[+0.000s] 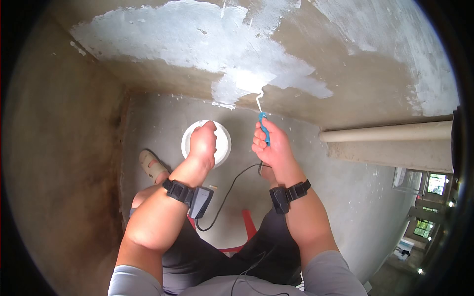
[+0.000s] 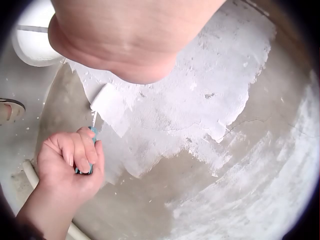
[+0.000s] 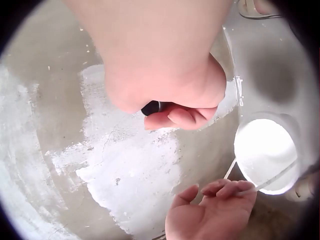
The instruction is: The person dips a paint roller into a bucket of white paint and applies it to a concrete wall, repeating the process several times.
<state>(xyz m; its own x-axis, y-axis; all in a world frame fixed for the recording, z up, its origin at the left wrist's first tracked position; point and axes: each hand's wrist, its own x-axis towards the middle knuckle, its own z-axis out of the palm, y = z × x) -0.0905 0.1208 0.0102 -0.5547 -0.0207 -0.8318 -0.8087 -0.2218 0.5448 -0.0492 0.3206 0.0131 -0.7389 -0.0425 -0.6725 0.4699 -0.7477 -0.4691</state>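
Note:
My right hand (image 1: 272,144) grips the blue handle of a paint roller (image 1: 264,129). In the left wrist view the white roller sleeve (image 2: 108,103) lies against the wall at the lower edge of a white painted patch (image 2: 165,107). My left hand (image 1: 201,144) is over a white bucket (image 1: 225,147) on the floor. The right wrist view shows its fingers hooked round the bucket's thin wire handle (image 3: 280,173), palm up. White paint coats the bucket's inside (image 3: 264,150).
Bare grey-brown wall (image 1: 360,69) surrounds the painted patches. A pale pipe (image 1: 390,132) runs along the wall's foot on the right. Below me is a red stool (image 1: 249,224); a black cable (image 1: 227,195) hangs between my arms. My sandalled foot (image 1: 152,165) stands left of the bucket.

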